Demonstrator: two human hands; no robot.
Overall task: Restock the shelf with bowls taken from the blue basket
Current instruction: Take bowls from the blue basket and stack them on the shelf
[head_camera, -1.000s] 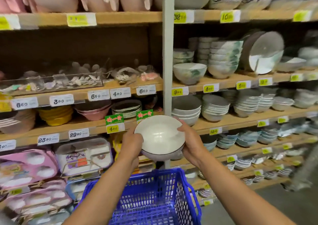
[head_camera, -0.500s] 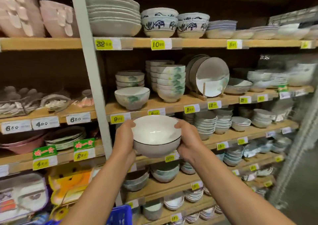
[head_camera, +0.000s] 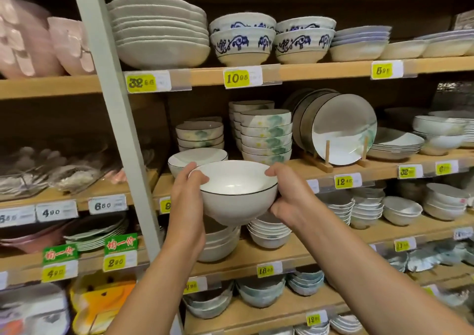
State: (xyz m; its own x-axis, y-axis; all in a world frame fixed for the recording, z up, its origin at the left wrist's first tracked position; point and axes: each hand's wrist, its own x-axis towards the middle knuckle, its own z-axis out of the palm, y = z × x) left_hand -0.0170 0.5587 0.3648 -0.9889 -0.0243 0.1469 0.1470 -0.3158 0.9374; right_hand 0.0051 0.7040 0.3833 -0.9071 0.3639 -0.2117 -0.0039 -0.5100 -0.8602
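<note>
We see two bare forearms reaching up from the bottom edge towards shop shelving. Between the hands is a white glazed ceramic bowl with a thin dark line around its rim (head_camera: 237, 193). It is held upright in the air, its opening tipped slightly towards us, just in front of the mid-height wooden shelf board (head_camera: 359, 171).

The left hand (head_camera: 186, 196) grips the bowl's left side, with the thumb hooked over the rim and the fingers wrapped around the wall. The right hand (head_camera: 289, 198) grips the right side the same way, thumb on the rim and fingers curled beneath.

Just behind the left thumb, a matching white dark-rimmed bowl (head_camera: 202, 155) sits on that shelf. To its right stands a stack of pale bowls with green leaf patterns (head_camera: 266, 139). Beyond them, round dark-edged plates (head_camera: 343, 129) are propped upright in a wooden rack. Yellow price labels (head_camera: 345, 181) line the shelf edges. A grey metal upright post (head_camera: 115, 129) rises on the left.
</note>
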